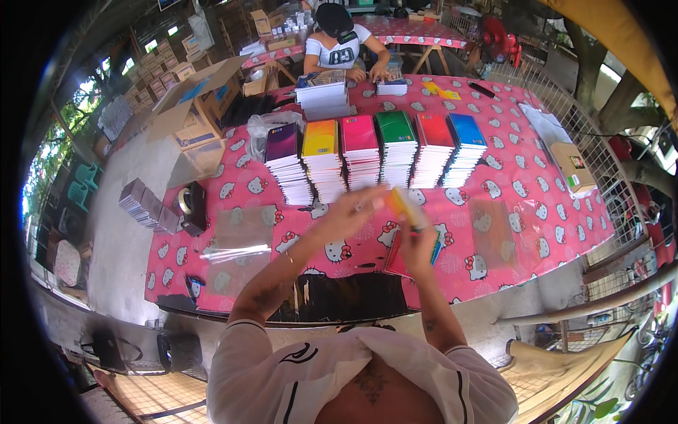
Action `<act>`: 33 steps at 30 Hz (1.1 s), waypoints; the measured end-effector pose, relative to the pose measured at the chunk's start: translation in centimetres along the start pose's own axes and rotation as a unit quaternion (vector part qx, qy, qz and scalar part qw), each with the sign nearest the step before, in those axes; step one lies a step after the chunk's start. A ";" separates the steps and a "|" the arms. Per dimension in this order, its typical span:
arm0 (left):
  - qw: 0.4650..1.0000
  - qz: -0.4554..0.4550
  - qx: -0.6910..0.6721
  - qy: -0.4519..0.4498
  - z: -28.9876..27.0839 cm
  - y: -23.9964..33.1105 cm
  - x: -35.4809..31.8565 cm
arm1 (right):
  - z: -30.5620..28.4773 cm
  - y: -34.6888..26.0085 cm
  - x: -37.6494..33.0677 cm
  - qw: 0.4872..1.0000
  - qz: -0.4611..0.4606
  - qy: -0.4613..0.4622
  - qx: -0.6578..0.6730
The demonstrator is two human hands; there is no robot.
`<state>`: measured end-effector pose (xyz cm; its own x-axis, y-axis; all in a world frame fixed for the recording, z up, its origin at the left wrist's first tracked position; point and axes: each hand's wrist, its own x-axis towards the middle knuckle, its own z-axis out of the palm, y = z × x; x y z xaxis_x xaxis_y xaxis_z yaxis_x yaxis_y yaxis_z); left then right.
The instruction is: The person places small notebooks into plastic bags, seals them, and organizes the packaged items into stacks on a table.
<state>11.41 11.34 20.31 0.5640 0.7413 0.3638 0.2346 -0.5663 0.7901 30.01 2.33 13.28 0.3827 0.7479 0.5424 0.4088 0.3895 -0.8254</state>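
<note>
The pink-clothed table [575,240] fills the middle of the view, and the green-topped stack [395,121] of spiral notebooks makes the handiest landmark on it. Purple, yellow and pink stacks [322,145] stand in a row to its left, red and blue ones [466,138] to its right. Two clear sheets lie nearer the person than that green-topped stack, one [244,219] off to its left and the other [492,230] off to its right. On its near side, partly under the right forearm, lies a pink-red notebook [397,261]. The yellow notebook [403,205], blurred, is in front of the green-topped stack, between the two hands. The right hand [419,246], on the near side, appears clamped on its lower end; the left hand [359,206], a little left of the same stack, reaches to its upper edge, but blur hides whether those fingers are together or apart, or truly touching it. To handle it well, I would keep the right grip firm yet flat so the cover does not crease, steady the far corner lightly with the left fingertips, and keep it clear of the stack so nothing topples.
</note>
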 end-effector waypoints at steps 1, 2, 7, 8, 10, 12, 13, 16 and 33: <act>0.994 0.045 0.084 0.047 -0.7 -0.2 1.4 | -1.3 0.8 0.0 0.993 0.085 -0.012 0.078; 0.923 0.149 0.322 0.147 -3.9 -4.0 2.7 | -1.5 0.8 -0.4 0.984 0.104 -0.007 0.143; 0.843 0.098 0.517 0.116 -6.2 -9.4 4.4 | -5.9 11.2 -5.1 0.983 0.185 0.007 0.005; 0.834 0.138 0.515 0.144 -5.2 -9.3 3.1 | -5.6 12.3 -6.5 0.970 0.164 0.000 -0.181; 0.888 0.233 0.344 0.197 1.6 -7.5 -0.5 | -4.7 13.3 -9.8 0.837 0.125 -0.026 -0.532; 0.943 0.252 0.207 0.062 8.1 -7.1 -5.0 | -4.4 12.2 -7.3 0.923 0.183 0.018 -0.339; 0.931 0.263 0.252 -0.012 11.4 -6.2 -7.2 | -4.9 12.8 -5.8 0.952 0.164 0.080 -0.247; 0.933 0.145 0.302 -0.134 17.0 -7.1 -10.9 | -5.4 11.0 1.0 0.976 0.044 0.112 -0.180; 0.888 0.139 0.421 0.120 1.7 -7.0 11.5 | 4.8 4.8 16.4 0.946 -0.255 -0.055 -0.194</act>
<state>17.62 23.22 18.11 0.5320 0.5282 0.6618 0.6778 -0.7341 0.0411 34.29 19.04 17.43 -0.0264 0.5754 0.8174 0.7989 0.5037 -0.3288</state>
